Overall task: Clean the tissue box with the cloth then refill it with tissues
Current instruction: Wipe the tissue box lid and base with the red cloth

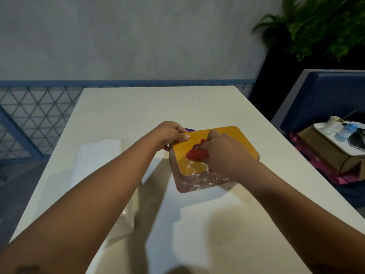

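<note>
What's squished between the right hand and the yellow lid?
A red cloth, pressed by the right hand onto the yellow lid, as the head view shows.

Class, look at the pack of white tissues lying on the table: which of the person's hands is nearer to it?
Left. The left hand grips the tissue box's far-left corner, just right of the tissue pack. The right hand presses the red cloth on the box's top, farther right.

**What the view hides or cuts off**

The right hand (pixel 223 151) covers most of the red cloth (pixel 195 154) and part of the tissue box (pixel 199 180) lid. A purple thing (pixel 190 129) peeks from behind the box, unidentifiable. The left forearm crosses the white tissue pack (pixel 94 155). The plant (pixel 320 26) is blurred and cropped. Items on the side tray (pixel 335 143) are too small to name.
</note>
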Action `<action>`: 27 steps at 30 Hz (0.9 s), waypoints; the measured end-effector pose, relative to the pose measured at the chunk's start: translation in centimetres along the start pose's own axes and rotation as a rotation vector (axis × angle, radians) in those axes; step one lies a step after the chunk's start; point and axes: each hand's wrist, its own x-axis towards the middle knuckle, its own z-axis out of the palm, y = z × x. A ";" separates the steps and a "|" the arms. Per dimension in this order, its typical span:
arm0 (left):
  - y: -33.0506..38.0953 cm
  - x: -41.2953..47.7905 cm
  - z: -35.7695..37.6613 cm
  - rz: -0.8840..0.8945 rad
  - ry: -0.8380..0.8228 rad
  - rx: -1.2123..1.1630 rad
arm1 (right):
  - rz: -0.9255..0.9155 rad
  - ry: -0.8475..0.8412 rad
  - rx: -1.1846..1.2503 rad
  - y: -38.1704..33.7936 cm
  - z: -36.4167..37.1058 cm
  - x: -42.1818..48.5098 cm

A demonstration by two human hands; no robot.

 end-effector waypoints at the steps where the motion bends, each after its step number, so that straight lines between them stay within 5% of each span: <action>1: 0.0 0.0 0.0 -0.001 -0.001 -0.005 | 0.028 0.011 0.003 -0.1 -0.1 0.1; 7: -0.2 -0.1 0.3 0.010 0.032 -0.034 | -0.030 0.190 -0.069 -3.9 1.3 0.2; 13: -0.3 -0.2 0.3 0.048 0.022 -0.050 | -0.158 0.097 -0.056 -2.5 1.0 -1.7; 19: -0.6 0.0 0.5 0.090 0.035 -0.014 | 0.029 0.102 0.023 -1.9 1.0 -1.3; 27: -0.9 -0.2 1.4 0.161 0.122 -0.008 | -0.177 0.183 0.032 -2.4 2.6 -3.7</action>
